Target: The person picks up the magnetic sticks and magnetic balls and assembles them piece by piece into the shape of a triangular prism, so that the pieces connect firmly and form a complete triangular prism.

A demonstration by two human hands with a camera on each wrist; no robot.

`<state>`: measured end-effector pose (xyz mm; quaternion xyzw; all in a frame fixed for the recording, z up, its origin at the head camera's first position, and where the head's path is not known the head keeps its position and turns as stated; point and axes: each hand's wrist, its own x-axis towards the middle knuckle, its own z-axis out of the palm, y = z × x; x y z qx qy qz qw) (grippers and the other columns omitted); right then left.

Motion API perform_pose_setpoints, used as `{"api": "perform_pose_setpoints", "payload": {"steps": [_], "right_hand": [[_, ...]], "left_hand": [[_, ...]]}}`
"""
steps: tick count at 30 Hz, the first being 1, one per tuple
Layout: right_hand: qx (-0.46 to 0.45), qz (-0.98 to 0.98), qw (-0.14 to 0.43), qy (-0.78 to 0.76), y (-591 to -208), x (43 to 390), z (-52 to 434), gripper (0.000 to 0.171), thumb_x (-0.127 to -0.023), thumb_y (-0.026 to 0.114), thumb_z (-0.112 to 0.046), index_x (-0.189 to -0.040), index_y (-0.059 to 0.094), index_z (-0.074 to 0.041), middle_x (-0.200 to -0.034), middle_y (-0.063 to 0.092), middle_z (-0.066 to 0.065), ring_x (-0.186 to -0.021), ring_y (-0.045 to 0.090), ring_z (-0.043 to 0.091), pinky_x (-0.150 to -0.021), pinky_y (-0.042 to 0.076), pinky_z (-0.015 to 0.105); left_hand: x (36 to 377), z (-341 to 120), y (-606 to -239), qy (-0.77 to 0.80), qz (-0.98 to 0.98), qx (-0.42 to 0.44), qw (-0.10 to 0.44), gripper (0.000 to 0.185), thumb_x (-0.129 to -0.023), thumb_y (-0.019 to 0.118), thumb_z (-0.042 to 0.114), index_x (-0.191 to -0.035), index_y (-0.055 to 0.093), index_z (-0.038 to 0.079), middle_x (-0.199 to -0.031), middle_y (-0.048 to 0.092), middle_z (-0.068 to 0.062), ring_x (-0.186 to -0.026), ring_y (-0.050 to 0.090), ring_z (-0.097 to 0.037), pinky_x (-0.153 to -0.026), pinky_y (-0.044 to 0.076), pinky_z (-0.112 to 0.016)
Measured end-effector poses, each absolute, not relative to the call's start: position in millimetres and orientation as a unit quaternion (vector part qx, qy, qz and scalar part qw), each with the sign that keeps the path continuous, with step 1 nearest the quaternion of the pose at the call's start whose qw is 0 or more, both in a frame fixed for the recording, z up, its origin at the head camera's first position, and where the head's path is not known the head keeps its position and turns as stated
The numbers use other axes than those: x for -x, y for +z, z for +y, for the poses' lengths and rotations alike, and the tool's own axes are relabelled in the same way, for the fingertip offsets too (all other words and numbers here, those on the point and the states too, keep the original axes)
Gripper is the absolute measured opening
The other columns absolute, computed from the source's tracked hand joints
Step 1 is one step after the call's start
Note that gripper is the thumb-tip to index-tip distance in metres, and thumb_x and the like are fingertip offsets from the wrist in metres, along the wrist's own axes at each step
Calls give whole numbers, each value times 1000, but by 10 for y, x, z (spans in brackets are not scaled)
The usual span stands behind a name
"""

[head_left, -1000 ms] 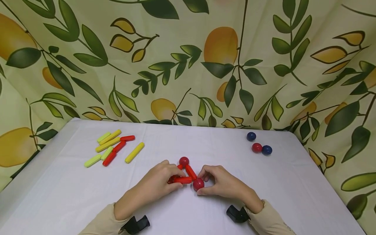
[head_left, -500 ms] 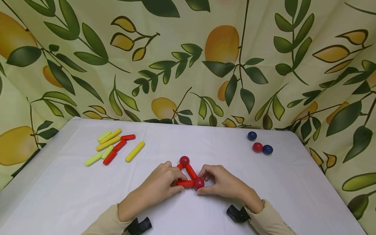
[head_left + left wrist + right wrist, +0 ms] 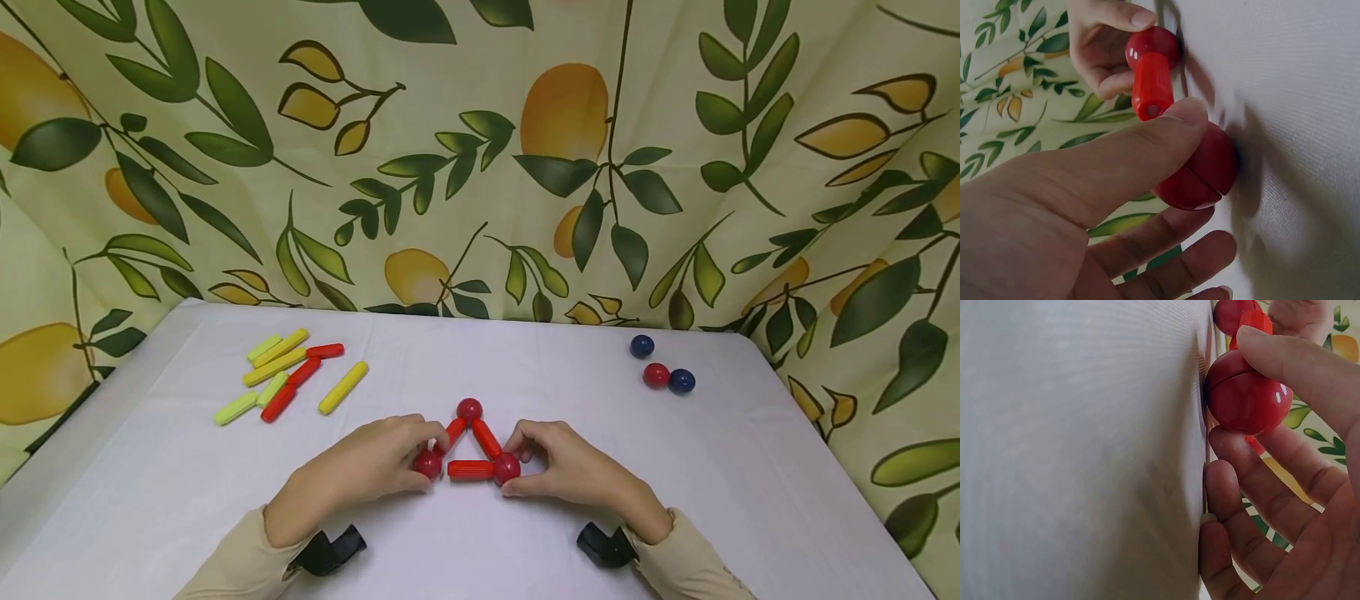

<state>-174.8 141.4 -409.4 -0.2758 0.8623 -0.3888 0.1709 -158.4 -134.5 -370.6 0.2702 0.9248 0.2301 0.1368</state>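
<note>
Grips (image 3: 390, 462) (image 3: 558, 467) around red balls (image 3: 428, 463) (image 3: 506, 468)

Bare cloth (image 3: 525, 367) (either side) flanks triangle (image 3: 468, 446).

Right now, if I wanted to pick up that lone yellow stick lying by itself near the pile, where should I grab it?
Probably pinch the yellow stick across its middle, fingers on its two long sides, coming straight down from above. It lies flat and slanted on the white table, apart from the pile of sticks, so both sides look free.
</note>
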Motion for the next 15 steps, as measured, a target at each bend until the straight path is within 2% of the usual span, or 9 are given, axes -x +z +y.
{"api": "perform_pose_setpoints", "payload": {"steps": [6,15], "right_hand": [[280,862,166,-388,-4097,1751,1410,33,-78,85,-30,-102,64,-21,-90,65,-12,-84,58,7,-76,51,21],[282,865,158,-384,-4091,1743,1407,33,-77,85,-30,-101,63,-23,-90,65,-13,-84,59,7,-76,52,21]], "left_hand": [[1595,-1373,-3733,234,912,-299,159,40,-84,79,22,-122,66,27,-91,57,13,-83,54,-8,-72,47,-23],[1619,-1388,-3742,242,904,-309,168,34,-86,77,25,-119,70,28,-94,59,14,-87,54,-6,-78,49,-24]]}}
